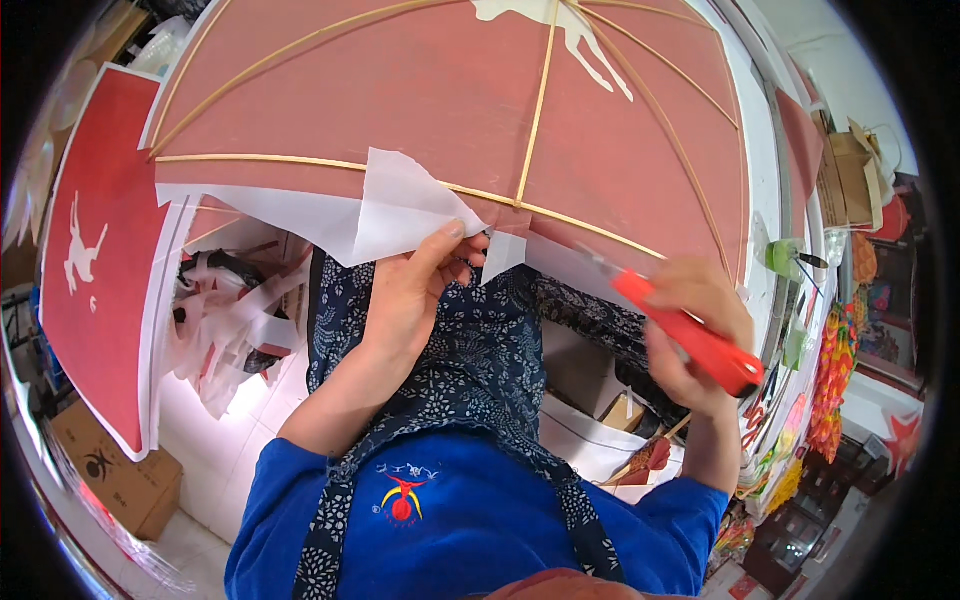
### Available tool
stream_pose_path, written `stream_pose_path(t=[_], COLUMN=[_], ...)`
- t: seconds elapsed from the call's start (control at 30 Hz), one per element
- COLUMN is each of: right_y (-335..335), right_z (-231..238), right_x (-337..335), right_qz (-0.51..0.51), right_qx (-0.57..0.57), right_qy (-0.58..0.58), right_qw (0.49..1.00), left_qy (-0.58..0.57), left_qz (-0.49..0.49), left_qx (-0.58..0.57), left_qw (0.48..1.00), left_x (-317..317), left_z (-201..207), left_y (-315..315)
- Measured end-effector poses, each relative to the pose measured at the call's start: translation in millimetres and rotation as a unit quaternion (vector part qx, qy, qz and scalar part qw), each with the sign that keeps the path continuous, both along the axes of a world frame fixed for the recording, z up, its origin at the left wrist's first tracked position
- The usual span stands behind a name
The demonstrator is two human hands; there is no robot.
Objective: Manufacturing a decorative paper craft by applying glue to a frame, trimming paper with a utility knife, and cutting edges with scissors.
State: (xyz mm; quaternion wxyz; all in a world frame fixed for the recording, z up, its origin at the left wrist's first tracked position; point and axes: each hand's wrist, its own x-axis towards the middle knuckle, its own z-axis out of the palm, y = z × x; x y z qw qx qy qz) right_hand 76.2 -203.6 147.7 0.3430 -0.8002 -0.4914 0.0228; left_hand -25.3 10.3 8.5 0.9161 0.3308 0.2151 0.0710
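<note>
A large red kite-like sheet (430,100) with thin bamboo strips (270,160) fixed across it lies before me. Along its near edge runs a white paper border, part of it folded up as a white flap (395,205). My left hand (420,275) pinches this flap at its right corner, thumb on top and fingers curled. Right of it, a loose white strip hangs off the edge. My right hand (705,310) is wrapped around a red utility knife (725,360). Its blade points left toward the border; whether the tip touches the paper I cannot tell.
Another red sheet (100,260) with a white animal figure stands at the left. Below it are crumpled paper scraps (225,340) and a cardboard box (115,470). A green container (783,257) sits by the right edge, near hanging colourful items (835,370).
</note>
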Motion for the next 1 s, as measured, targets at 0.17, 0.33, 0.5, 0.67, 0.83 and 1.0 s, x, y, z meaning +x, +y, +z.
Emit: stream_pose_path(t=[0.17,0.33,0.5,0.67,0.83,1.0], right_y=[54,67,71,75,77,81], right_z=[-8,-20,-26,-29,-28,-24], right_x=[8,14,18,17,16,13], right_qz=[0.032,0.052,0.049,0.034,0.012,-0.008], right_qx=[-0.049,-0.024,-0.026,-0.022,-0.031,-0.016], right_qy=[0.055,0.03,0.033,0.02,0.026,0.046], right_qw=[0.997,0.998,0.998,0.999,0.999,0.999], left_qy=[0.008,0.007,0.006,0.015,0.018,0.019], left_qz=[-0.006,-0.016,-0.016,-0.011,-0.01,-0.014], left_qx=[-0.025,0.0,0.012,0.027,0.033,0.049], left_qw=[1.0,1.0,1.0,0.999,0.999,0.999], left_x=[1,2,2,0,-1,-2], left_z=[0,2,5,6,6,5], left_y=[1,4,5,4,4,4])
